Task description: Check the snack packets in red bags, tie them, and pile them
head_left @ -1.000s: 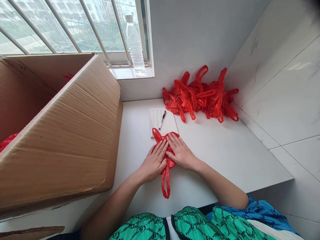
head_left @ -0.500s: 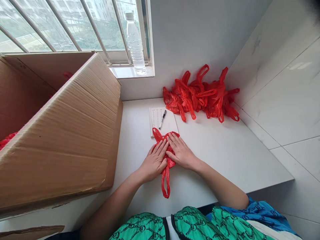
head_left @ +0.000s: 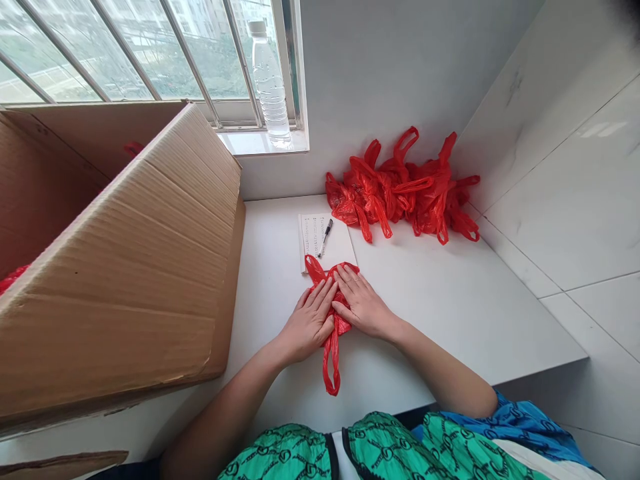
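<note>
Two hands lie flat on one red plastic bag [head_left: 332,333] at the near middle of the white table [head_left: 450,313]. The left hand [head_left: 306,323] and right hand [head_left: 361,305] press side by side, fingers spread and unclenched, palms down on the bag, grasping nothing. The bag's handle loop trails toward the table's near edge; its upper part touches the lower edge of a notepad [head_left: 320,240].

Step in hand, as judged: flattening or folding the bag. The next move likely calls for keeping one palm down while the other folds the loose plastic.

Left, touching the table: a large cardboard box [head_left: 125,267], tilted open, red showing inside. A pen [head_left: 325,237] lies on the notepad; its rows of marks are too small to read. Farther back, a heap of red bags [head_left: 400,187] sits against the wall. On the window sill stands a clear bottle [head_left: 267,83], no label legible.
</note>
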`<state>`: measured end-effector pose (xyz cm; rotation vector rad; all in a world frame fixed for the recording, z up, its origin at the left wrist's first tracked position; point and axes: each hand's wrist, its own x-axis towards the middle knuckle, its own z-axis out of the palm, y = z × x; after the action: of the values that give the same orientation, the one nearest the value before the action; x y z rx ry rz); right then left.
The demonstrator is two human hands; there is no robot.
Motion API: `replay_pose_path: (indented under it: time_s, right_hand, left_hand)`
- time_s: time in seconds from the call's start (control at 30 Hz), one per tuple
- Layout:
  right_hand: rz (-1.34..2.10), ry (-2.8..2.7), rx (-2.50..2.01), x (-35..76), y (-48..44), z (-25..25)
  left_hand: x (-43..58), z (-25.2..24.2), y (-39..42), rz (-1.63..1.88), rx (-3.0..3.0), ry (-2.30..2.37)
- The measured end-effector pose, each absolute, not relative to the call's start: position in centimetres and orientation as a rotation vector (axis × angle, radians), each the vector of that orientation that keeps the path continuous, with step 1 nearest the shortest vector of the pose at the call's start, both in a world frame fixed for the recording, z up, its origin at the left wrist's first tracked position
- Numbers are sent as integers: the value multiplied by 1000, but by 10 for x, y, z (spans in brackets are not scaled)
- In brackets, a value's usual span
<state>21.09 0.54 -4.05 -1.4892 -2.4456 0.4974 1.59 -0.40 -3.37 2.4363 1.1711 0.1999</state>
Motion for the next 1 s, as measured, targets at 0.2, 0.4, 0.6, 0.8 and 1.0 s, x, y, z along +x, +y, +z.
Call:
replay_pose_path:
  time_s: [0.2, 0.4, 0.6, 0.8, 1.0]
  right_hand:
    - [505, -2450, -1499, 211, 5, -39]
    - [510, -2452, -1508, 211, 6, -39]
    - [568, -2419, -1482, 210, 8, -43]
    - [840, -2136, -1331, 234, 19, -37]
    - [666, -1758, -1364, 263, 26, -25]
  left_hand:
    - [16, -33, -4, 201, 2439, 1172]
    - [17, -29, -5, 155, 2430, 1195]
    - [17, -32, -3, 173, 2374, 1180]
    - [2, -15, 6, 525, 2160, 1111]
    - [20, 11, -1, 568, 2069, 1579]
